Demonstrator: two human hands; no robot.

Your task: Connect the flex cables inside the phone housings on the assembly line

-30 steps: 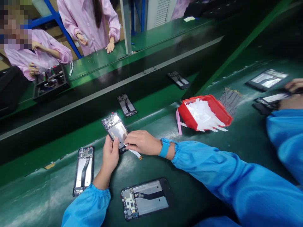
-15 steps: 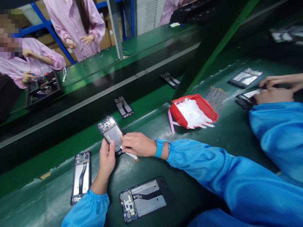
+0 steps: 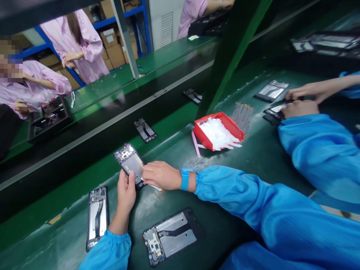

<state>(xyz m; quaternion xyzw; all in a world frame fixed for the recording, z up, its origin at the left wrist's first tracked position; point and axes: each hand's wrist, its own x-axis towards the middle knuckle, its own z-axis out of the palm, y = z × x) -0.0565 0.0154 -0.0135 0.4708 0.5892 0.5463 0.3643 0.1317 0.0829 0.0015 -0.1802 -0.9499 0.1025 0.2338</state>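
My left hand (image 3: 126,193) is closed round the lower left edge of an opened phone body (image 3: 129,160), its thumb lying over the silver panel. The phone is tilted, circuit board at the far end. At its lower right edge my right hand (image 3: 161,175) has its fingers pinched together on a thin white strip (image 3: 155,187). An orange-gold end of that strip sticks out below the fingers; the pinched part is hidden. One opened phone (image 3: 97,217) lies left of my left forearm, and another opened phone (image 3: 171,238) lies nearer to me.
A red bin (image 3: 237,132) of white strips (image 3: 218,133) stands right of centre, beside pink tweezers (image 3: 196,144) and a bundle of thin grey pieces (image 3: 243,118). More phones (image 3: 144,130) lie on the lower green strip. A co-worker's hands (image 3: 302,107) work at right.
The view has shifted, so the bin and the co-worker at right appear farther left. My hands keep their grip on the phone and strip. Across the bench, a person's hands have come together.
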